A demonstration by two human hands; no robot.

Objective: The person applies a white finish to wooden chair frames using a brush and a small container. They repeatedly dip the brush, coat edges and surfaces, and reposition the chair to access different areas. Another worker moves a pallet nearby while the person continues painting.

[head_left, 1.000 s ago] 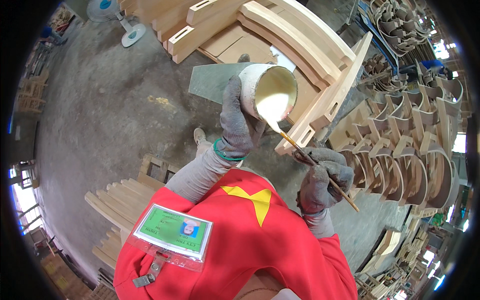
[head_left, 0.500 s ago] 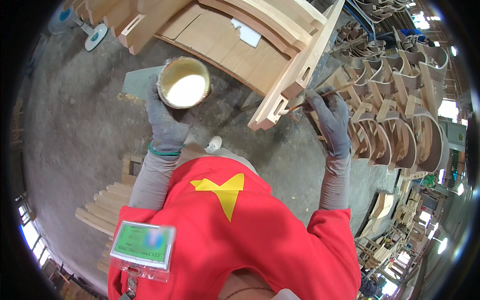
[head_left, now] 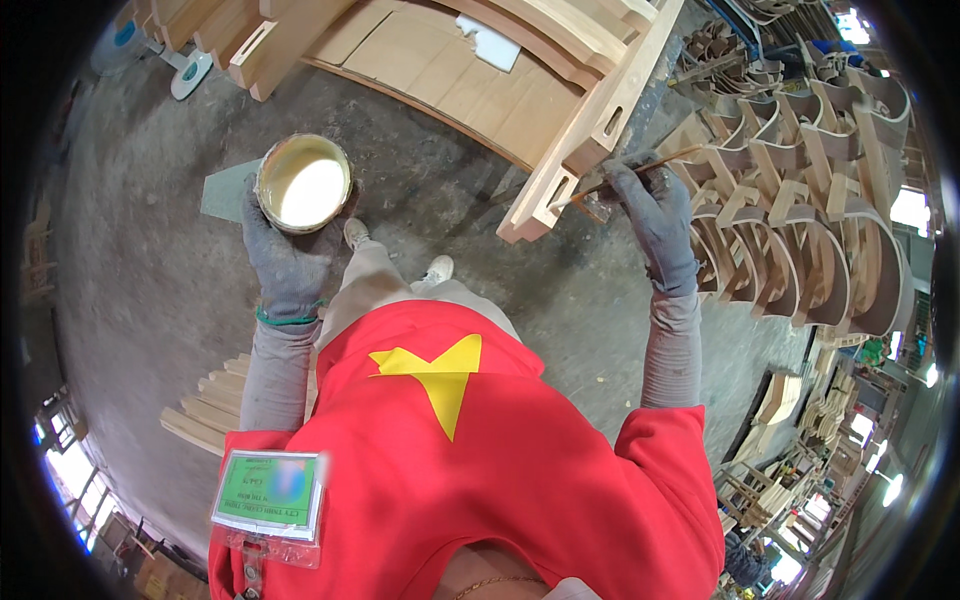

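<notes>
My gloved left hand [head_left: 285, 265] is wrapped round a round tub [head_left: 262, 190] of white liquid, held up at the left with its mouth facing up. In my gloved right hand [head_left: 653, 215] is a thin brush [head_left: 597, 188], pinched near its middle. Its tip reaches the mortise slot at the near end of a pale wooden rail [head_left: 535, 215]. A second slot shows farther up the same rail. The fingers of my right hand stay just beside the wood.
Behind the rail, a flat brown board [head_left: 420, 60] carries a white scrap [head_left: 490, 42]. Stacked curved wooden frames [head_left: 800, 200] fill the right side. Wooden slats [head_left: 205, 410] lie at the lower left, and a grey-green panel [head_left: 222, 192] lies beyond the tub.
My left hand and the tub have moved left and slightly down. The brush tip has shifted a little along the rail's end, now at the slot. My feet show more.
</notes>
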